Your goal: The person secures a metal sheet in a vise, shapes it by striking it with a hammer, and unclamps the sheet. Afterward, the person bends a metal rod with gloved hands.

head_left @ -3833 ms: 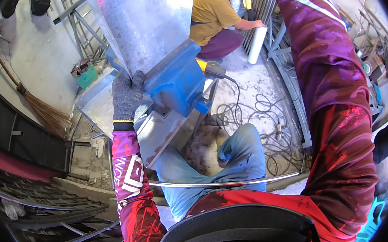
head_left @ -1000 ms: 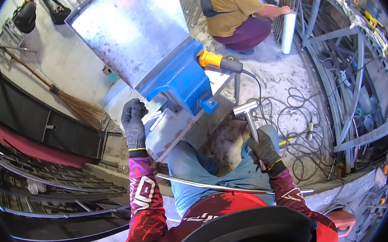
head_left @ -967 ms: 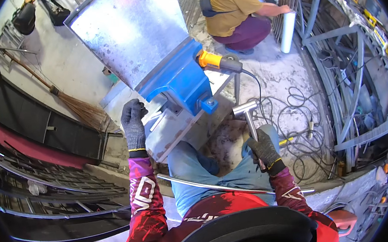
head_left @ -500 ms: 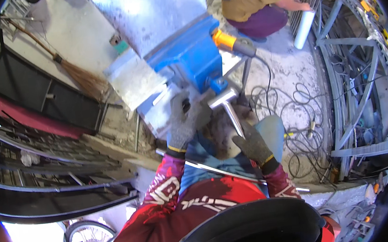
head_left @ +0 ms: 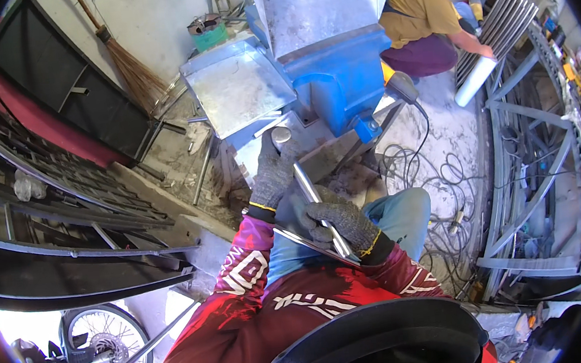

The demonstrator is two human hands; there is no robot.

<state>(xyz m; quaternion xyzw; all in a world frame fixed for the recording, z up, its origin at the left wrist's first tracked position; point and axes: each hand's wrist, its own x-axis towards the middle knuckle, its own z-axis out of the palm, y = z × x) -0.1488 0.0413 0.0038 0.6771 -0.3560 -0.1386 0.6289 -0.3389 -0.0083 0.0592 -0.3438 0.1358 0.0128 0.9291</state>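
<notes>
My left hand (head_left: 273, 176), in a grey glove with a yellow-edged cuff, is over the front of the blue machine. Its fingers are closed around a small round metal piece (head_left: 281, 135). To the right and nearer my body, my gloved right hand (head_left: 342, 224) grips a shiny straight metal bar (head_left: 308, 184), slanting up and left; whether a crosspiece is attached is hidden. A thin metal strip (head_left: 294, 236) lies across my lap beneath it. The blue machine (head_left: 342, 63) stands ahead, with a square metal tray (head_left: 237, 89) at its left.
A yellow power tool (head_left: 399, 85) trails a cable, with coils on the floor (head_left: 441, 168). Another person (head_left: 420, 4) crouches at far right, holding a white roll (head_left: 475, 82). Steel frames (head_left: 533, 195) line the right, a broom (head_left: 128, 64) and black-framed panel (head_left: 54, 84) the left.
My right hand has drawn back towards my lap; the T-shaped, hammer-like metal piece it held now shows only as a straight bar. The view has shifted, and the round piece now shows at my left fingers.
</notes>
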